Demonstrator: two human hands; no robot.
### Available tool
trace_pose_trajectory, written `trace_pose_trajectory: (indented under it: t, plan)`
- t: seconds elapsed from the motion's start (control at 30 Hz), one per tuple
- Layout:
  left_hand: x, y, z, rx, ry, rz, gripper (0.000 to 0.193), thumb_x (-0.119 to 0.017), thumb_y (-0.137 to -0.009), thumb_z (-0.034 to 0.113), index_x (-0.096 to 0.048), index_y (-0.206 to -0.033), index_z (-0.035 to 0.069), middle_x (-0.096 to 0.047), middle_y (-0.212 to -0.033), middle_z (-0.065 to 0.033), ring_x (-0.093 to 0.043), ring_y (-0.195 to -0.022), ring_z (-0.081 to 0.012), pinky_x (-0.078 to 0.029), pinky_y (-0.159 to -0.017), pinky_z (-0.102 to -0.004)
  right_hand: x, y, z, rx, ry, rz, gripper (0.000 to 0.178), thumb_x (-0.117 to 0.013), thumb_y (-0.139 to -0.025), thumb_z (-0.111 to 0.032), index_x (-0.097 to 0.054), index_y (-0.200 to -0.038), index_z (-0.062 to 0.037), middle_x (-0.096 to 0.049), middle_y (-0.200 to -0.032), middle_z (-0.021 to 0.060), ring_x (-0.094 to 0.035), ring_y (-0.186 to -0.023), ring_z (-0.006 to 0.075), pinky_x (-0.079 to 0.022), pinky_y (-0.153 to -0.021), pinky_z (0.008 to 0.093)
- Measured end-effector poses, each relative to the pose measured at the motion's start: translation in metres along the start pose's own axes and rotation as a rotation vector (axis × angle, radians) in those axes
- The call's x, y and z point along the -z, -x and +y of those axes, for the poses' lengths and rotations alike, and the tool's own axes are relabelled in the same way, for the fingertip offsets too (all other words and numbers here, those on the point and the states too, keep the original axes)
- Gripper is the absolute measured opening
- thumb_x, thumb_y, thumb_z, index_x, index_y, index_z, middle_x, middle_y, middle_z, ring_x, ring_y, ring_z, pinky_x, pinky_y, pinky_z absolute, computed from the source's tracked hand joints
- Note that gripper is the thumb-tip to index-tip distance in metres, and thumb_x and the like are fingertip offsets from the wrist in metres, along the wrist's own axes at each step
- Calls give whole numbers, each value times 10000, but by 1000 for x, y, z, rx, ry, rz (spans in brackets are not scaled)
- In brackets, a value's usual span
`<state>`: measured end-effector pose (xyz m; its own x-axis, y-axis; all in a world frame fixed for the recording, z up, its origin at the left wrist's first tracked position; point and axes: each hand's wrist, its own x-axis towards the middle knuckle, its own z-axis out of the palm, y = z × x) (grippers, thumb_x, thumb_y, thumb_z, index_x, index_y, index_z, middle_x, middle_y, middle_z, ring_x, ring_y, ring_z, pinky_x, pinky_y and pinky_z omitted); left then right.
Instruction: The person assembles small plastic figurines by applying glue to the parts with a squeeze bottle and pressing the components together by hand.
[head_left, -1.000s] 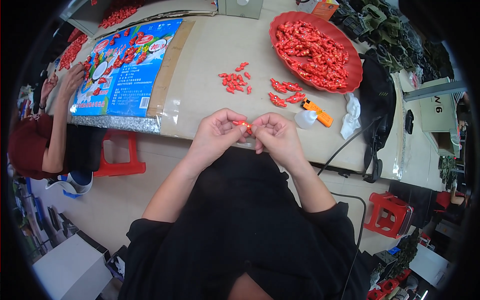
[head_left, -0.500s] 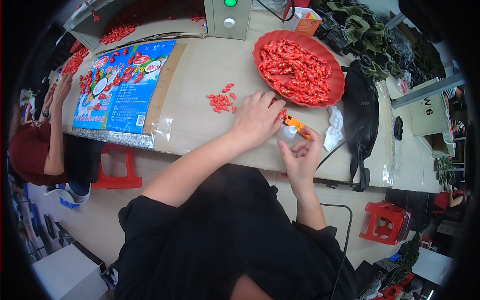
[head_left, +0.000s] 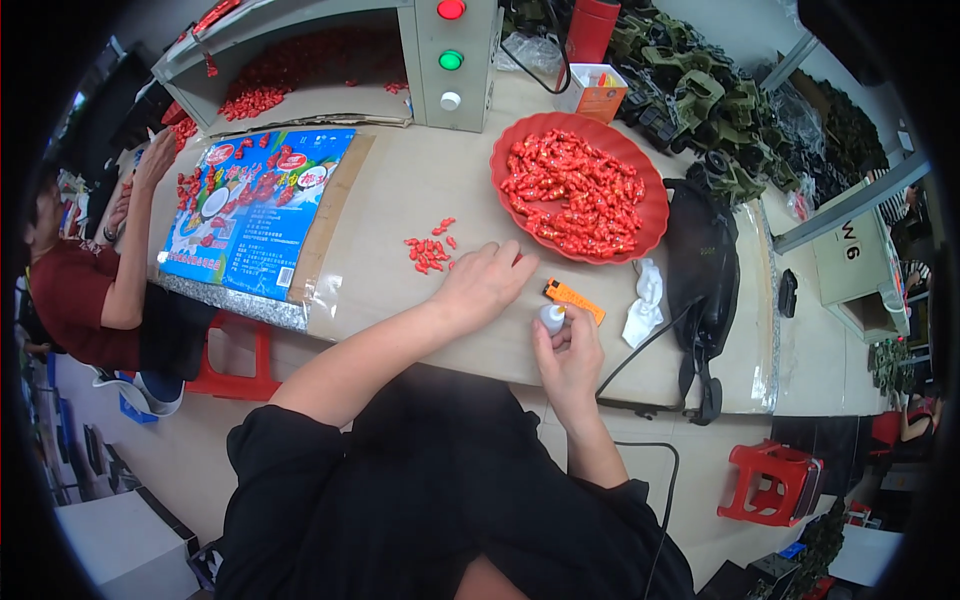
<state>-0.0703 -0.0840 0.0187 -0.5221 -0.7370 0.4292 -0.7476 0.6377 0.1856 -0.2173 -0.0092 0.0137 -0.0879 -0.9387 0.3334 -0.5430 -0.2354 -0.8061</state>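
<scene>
Right hand (head_left: 572, 352): a small white bottle (head_left: 550, 320) is being pinched between thumb and fingers, on the near side of the red bowl (head_left: 656, 205).
Left hand (head_left: 480, 288): bent fingers are being held low, just off the bowl's near-left rim; a red piece (head_left: 517, 259) is being partly covered by the fingertips, and whether it is being gripped cannot be told.
Bottle handling: light weight and a squeezable wall are being presumed; a hold on the body, clear of the tip, is being favoured.
Piece handling: lightness, hardness and slipperiness are being inferred from the gloss; a fingertip hold at the thick middle is being favoured, as the narrow ends may be fragile.
Orange packet (head_left: 575, 299): being seen on the bowl's near side.
White tissue (head_left: 643, 305): being seen just beside the bowl's near-right rim.
Loose cluster (head_left: 428, 255): small red pieces are being spread left of the bowl.
Black bag (head_left: 712, 275): being seated right of the bowl.
Blue printed sheet (head_left: 262, 225): being spread well left of the bowl, with red pieces on it.
</scene>
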Motion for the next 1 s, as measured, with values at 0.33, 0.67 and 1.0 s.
trace_pose_trajectory:
  t: [0.33, 0.67, 1.0]
  plan:
    - [10, -10, -15, 91, 343, -60, 188, -548, -677, 47, -559, -862, 73, -535, -816, -104, -577, -734, -245, -478, -617, -351, 0, 0, 4, 80, 26, 14, 269, -622, -718, -61, -507, -953, 4, -500, -791, 93, -488, -533, 140, -423, -519, 257]
    - [8, -102, -35, 97, 735, 326, 220, -568, -655, 63, -594, -873, 39, -589, -809, -121, -577, -775, -236, -462, -662, -320, -5, 3, 4, 50, -17, 7, 240, -617, -727, -58, -499, -916, 31, -492, -794, 89, -449, -538, 114, -388, -493, 229]
    - [4, -117, -27, 78, 175, 37, 241, -607, -713, 227, -600, -930, 122, -527, -970, -93, -474, -967, -301, -434, -761, -376, -5, 4, 9, -106, -26, 60, 194, -596, -743, -56, -474, -860, 39, -468, -699, 57, -448, -529, 103, -363, -474, 218]
